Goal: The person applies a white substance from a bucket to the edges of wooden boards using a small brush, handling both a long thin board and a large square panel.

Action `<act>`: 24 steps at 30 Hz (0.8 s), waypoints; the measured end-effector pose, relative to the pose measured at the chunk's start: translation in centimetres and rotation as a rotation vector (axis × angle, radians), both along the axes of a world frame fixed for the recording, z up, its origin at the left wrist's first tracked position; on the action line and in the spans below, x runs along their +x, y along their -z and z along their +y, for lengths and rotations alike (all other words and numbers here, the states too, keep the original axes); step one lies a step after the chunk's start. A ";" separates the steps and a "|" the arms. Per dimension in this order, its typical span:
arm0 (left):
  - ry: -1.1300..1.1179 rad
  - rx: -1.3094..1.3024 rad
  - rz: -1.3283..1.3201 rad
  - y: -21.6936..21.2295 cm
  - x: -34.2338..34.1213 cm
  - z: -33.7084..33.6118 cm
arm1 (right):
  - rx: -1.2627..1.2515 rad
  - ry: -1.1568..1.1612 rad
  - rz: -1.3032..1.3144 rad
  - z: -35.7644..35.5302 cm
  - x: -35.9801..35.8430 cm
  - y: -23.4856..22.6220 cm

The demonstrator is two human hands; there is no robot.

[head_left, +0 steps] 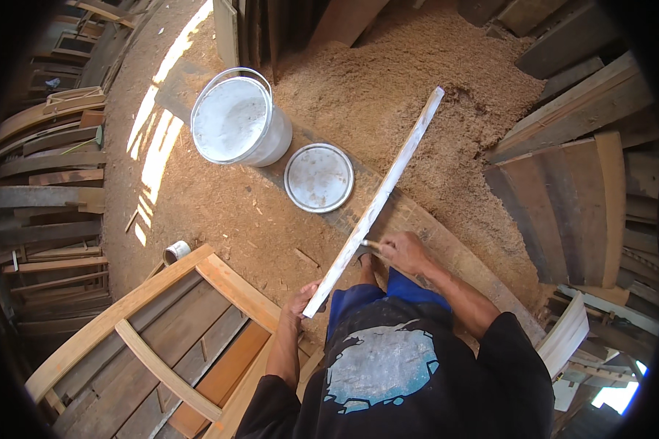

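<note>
A long thin wooden strip [388, 186], coated white, slants from near my lap up toward the sawdust pile. My left hand [300, 300] grips its lower end. My right hand [403, 251] holds a small tool with a metal blade [371, 244] against the strip's middle. A white bucket [234, 121] of white paste stands beyond, with its round lid [318, 178] lying flat beside it.
A curved wooden frame [161, 322] lies at my lower left, with a small can [176, 252] by its corner. Sawdust [388, 80] is heaped ahead. Stacked planks [571, 197] lean at right, and curved wooden pieces [44, 146] are piled at left.
</note>
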State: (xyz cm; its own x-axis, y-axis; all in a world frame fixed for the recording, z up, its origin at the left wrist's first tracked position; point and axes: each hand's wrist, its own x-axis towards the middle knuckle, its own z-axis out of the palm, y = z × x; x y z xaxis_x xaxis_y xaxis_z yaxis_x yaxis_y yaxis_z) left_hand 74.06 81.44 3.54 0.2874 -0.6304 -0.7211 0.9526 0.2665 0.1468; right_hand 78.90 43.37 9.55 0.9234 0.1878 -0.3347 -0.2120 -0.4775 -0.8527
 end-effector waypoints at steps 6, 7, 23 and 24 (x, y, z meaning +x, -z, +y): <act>0.024 -0.034 -0.018 1.1 0.2 0.6 | -0.172 0.409 0.090 -5.4 5.1 1.0; 0.044 -0.026 -0.044 1.5 0.2 0.6 | -0.168 0.400 0.056 -5.6 5.1 1.3; 0.228 0.093 -0.123 3.4 0.2 2.1 | -0.194 0.542 0.035 -4.9 3.9 2.3; 0.223 0.098 -0.116 3.3 0.1 2.2 | -0.191 0.536 0.042 -5.7 4.5 2.6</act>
